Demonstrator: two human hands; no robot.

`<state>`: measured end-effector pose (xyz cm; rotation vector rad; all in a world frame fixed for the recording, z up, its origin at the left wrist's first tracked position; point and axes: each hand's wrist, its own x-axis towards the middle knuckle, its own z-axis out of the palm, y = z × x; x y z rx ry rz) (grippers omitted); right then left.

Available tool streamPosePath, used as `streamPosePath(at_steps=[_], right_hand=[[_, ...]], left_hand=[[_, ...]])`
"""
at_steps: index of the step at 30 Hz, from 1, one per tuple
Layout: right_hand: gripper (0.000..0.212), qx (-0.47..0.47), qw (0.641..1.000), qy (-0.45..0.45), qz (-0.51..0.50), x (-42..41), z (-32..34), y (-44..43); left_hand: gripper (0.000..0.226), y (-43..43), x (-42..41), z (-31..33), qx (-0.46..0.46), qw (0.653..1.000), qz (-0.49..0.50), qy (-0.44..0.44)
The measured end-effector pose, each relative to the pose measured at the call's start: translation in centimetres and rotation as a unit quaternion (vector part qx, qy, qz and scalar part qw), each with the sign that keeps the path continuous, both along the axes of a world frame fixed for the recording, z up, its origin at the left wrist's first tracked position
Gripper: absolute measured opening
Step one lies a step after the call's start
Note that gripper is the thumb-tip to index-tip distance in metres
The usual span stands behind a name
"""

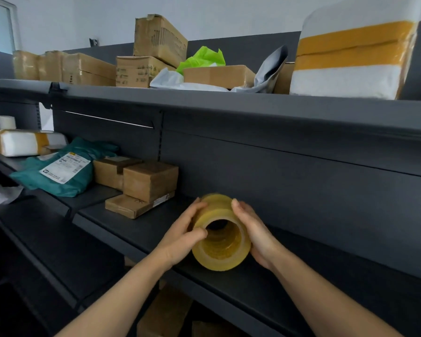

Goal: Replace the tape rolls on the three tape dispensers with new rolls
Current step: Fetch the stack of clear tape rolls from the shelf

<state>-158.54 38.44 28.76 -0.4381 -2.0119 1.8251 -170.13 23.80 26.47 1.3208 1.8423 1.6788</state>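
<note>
A stack of tape rolls (220, 233) lies on its side over the front of the middle shelf (131, 229), held between the left hand (180, 239) on its left and the right hand (255, 237) on its right. Left of it and further back, small boxes (150, 181) sit stacked; left of those a mailer bag (61, 166), then a wrapped parcel (22, 142). On the upper shelf (229, 103), cartons (159, 36) stand left and middle, a large bundle (350, 57) at the right

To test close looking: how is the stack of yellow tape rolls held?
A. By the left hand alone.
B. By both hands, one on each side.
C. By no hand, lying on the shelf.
B: the left hand and the right hand clasp opposite sides of the tape rolls.
</note>
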Motion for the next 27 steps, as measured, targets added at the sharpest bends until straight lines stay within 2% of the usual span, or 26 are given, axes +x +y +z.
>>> streamPosePath(at_steps=[2, 4, 7, 9, 11, 14, 19, 23, 27], right_hand=[[0.12, 0.011, 1.0, -0.005, -0.027, 0.3, -0.6, -0.7], [0.11, 0.012, 0.998, 0.002, -0.059, 0.6, -1.1, -1.2], [0.082, 0.014, 0.996, 0.019, -0.087, 1.3, -1.4, -1.7], [0.083, -0.002, 0.997, 0.011, -0.083, 1.4, -1.6, -1.7], [0.068, -0.028, 0.997, 0.015, -0.067, 1.5, -1.4, -2.1], [0.053, -0.061, 0.996, 0.023, -0.068, 1.8, -1.1, -2.2], [0.048, -0.099, 0.99, 0.054, -0.081, 3.0, -0.8, -2.9], [0.045, -0.07, 0.989, 0.103, -0.076, 5.1, -0.7, -4.7], [0.04, -0.064, 0.985, 0.134, -0.089, 8.4, -1.0, -7.2]], left_hand=[[0.088, -0.1, 0.7, -0.5, 0.005, 1.0, -0.006, 0.019], [0.091, -0.3, 1.1, -0.8, 0.005, 1.0, -0.028, 0.003], [0.098, -0.4, 1.7, -0.4, 0.015, 0.996, -0.044, -0.079], [0.102, 0.1, 2.0, -0.1, 0.02, 0.989, -0.008, -0.145], [0.095, 0.9, 2.1, 0.1, 0.01, 0.98, 0.031, -0.199], [0.067, 1.7, 2.6, 0.5, 0.013, 0.97, 0.044, -0.238], [0.055, 1.5, 4.1, 0.6, 0.053, 0.969, 0.054, -0.236], [0.046, 0.3, 5.9, 0.0, 0.121, 0.968, 0.072, -0.207], [0.042, -1.8, 8.9, -0.6, 0.149, 0.97, 0.07, -0.178]])
